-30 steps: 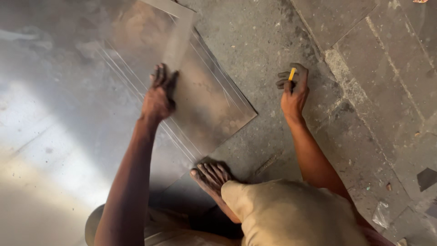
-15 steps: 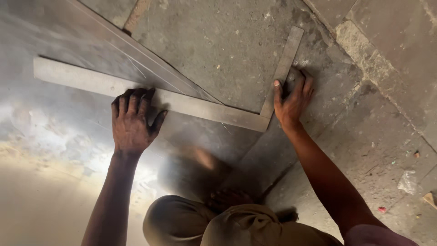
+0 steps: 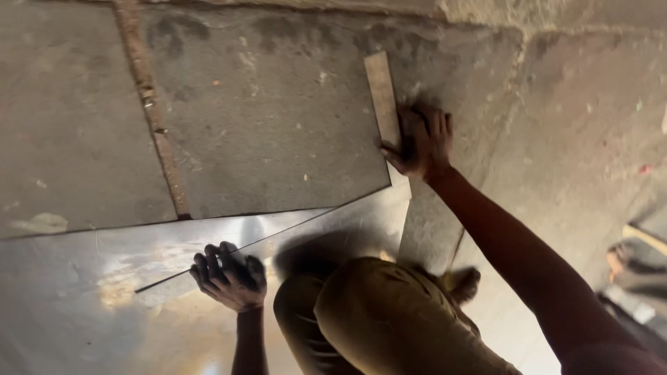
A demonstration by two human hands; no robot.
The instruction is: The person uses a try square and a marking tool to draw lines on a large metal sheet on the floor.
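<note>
A large L-shaped metal square lies across a shiny metal sheet (image 3: 62, 292) on the concrete floor. Its short arm (image 3: 381, 90) points away from me, and its long arm (image 3: 326, 226) runs down-left over the sheet. My right hand (image 3: 420, 142) presses down on the short arm near the corner, thumb hooked at its edge. My left hand (image 3: 229, 276) rests on the sheet with fingers curled over the long arm's thin far end. My bent knee in khaki trousers (image 3: 389, 312) sits between my arms. Whether my right hand also holds something small is hidden.
A rusty seam (image 3: 154, 118) runs through the concrete slab beyond the sheet. My bare foot (image 3: 464, 283) stands on the floor under my right arm. Dark objects and a pale board (image 3: 643, 267) lie at the right edge.
The view has swung and moved closer. The square now lies more steeply, its short arm pointing straight away. My left hand has gone from flat to curled on the long arm.
</note>
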